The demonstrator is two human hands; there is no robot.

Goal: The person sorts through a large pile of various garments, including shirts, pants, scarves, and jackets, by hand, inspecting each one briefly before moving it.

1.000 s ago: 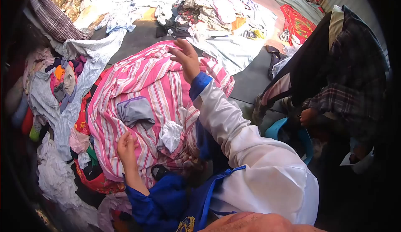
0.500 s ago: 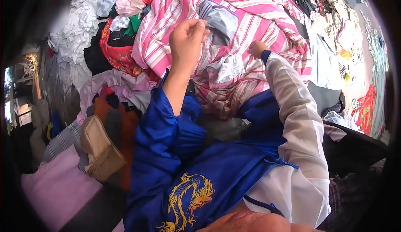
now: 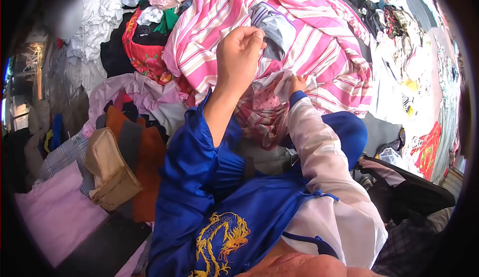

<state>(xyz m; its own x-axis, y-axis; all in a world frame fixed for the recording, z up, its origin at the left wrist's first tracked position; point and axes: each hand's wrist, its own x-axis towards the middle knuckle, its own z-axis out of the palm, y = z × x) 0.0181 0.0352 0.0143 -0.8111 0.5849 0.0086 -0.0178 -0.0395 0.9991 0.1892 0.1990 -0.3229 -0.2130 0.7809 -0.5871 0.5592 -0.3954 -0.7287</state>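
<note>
My left hand (image 3: 240,52) is raised over the pink-and-white striped cloth (image 3: 327,37), its thumb and fingers pinched together. Whether anything is between them I cannot make out. Just beyond the fingertips lies a light grey garment (image 3: 280,30) with purple trim. Lower and to the right, my right hand (image 3: 298,84) has its fingers closed on the edge of a thin white cloth (image 3: 285,81). Beneath that edge shows a pink patterned fabric (image 3: 268,99), bunched on the near side of the striped cloth.
White clothes (image 3: 100,32) are heaped at the far left, beside a red floral garment (image 3: 149,62). Light clothes (image 3: 399,82) spread along the right. Near my left side lie a beige padded piece (image 3: 112,169) and pink cloth (image 3: 62,202). A black object (image 3: 409,184) sits at lower right.
My right hand has moved left and nearer to me, onto the white cloth, which is now lifted at its edge. My left hand has shifted slightly right, still pinched.
</note>
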